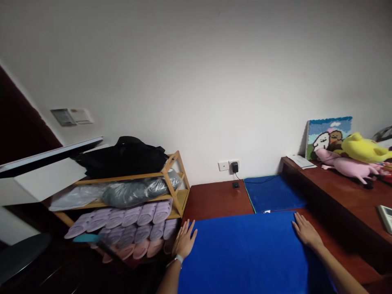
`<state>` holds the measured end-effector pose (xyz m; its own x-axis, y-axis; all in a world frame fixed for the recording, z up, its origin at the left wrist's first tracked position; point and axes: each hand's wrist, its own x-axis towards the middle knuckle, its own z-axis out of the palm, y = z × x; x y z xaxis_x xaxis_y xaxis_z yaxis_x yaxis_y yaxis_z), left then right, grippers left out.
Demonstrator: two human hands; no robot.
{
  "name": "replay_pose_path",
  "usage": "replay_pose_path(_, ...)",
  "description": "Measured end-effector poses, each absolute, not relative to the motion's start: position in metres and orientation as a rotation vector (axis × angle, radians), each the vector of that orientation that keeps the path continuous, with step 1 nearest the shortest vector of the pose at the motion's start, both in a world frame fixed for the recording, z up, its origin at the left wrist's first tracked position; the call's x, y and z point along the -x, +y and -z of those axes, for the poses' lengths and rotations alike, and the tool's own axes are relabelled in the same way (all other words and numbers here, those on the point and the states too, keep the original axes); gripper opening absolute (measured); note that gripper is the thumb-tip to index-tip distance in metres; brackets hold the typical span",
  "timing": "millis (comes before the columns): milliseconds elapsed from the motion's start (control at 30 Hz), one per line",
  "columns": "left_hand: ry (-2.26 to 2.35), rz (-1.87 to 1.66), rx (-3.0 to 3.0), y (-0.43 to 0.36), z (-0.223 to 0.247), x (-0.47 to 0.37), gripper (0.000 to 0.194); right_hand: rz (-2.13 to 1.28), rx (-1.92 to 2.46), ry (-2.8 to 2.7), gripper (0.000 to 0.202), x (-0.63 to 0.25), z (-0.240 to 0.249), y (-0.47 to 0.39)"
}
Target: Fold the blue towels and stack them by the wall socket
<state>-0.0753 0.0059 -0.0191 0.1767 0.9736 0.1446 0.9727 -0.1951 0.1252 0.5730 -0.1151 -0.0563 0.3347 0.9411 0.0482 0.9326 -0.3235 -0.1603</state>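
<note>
Blue cloth [245,253] lies spread over the near part of the counter [217,200], its far edge nearly straight. The left hand [184,241] rests flat at the far left corner, fingers slightly parted; the right hand [306,232] lies flat at the far right, fingers outstretched. From here, the laying-out looks mostly done; I can't see the near edge, so what's left there is unclear.
</note>
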Motion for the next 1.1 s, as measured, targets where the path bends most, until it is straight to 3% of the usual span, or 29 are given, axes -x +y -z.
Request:
replay_pose_path(400, 1.956, -0.207, -2.362, 0.0, 0.007, 0.082, 0.071, -0.043, 2.409, -1.766, 0.075, -0.546, 0.039, -0.114)
replay_pose_path(533, 1.906, -0.276, -2.424, -0.015, 0.004, 0.077, 0.066, -0.003, 2.104, -1.877, 0.073, -0.443, 0.015, -0.104)
replay_pose_path(700, 1.869, -0.306, -2.476, -0.027, 0.002, 0.053, 0.066, -0.232, 1.8, -2.111, 0.072, -0.263, -0.016, -0.078)
replay_pose_path(833, 1.877, -0.304, -2.46, -0.03, 0.012, 0.048, 0.065, -0.411, 1.721, -2.218, 0.074, -0.181, -0.022, -0.062)
replay_pose_path(967, 1.88, -0.326, -2.471, -0.029, 0.018, 0.052, 0.066, -0.432, 1.77, -2.217, 0.075, -0.193, -0.012, -0.059)
replay_pose_path(1100, 1.901, -0.308, -2.457, -0.028, 0.014, 0.05, 0.066, -0.295, 1.959, -2.086, 0.071, -0.284, 0.006, -0.074)
